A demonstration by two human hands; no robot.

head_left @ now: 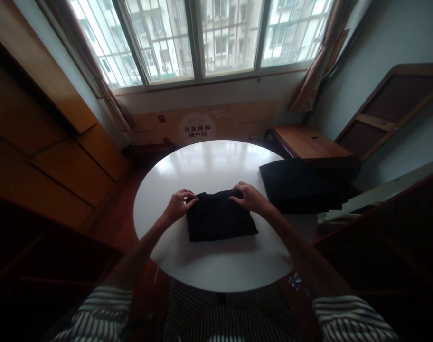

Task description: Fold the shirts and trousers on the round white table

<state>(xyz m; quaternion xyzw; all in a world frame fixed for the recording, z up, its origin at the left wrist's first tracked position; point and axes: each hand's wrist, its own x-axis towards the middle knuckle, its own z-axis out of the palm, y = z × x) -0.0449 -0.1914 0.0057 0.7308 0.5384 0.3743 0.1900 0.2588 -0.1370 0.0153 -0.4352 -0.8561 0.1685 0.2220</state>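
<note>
A folded black garment [220,218] lies in the middle of a glossy white oval table [170,263]; its exact kind I cannot make out. My left hand [181,204] pinches the far left corner of it between thumb and fingers. At the far right corner, my right hand [248,197] grips the cloth the same way, thumb toward the near side. Between the hands the far edge of the cloth looks slightly uneven.
A stack of black folded cloth [295,185] sits at the table's right edge, partly overhanging. Beyond it stands a brown wooden table [309,142]. Wooden cabinets [56,156] line the left side. A barred window [202,38] and a printed banner [223,121] are at the back.
</note>
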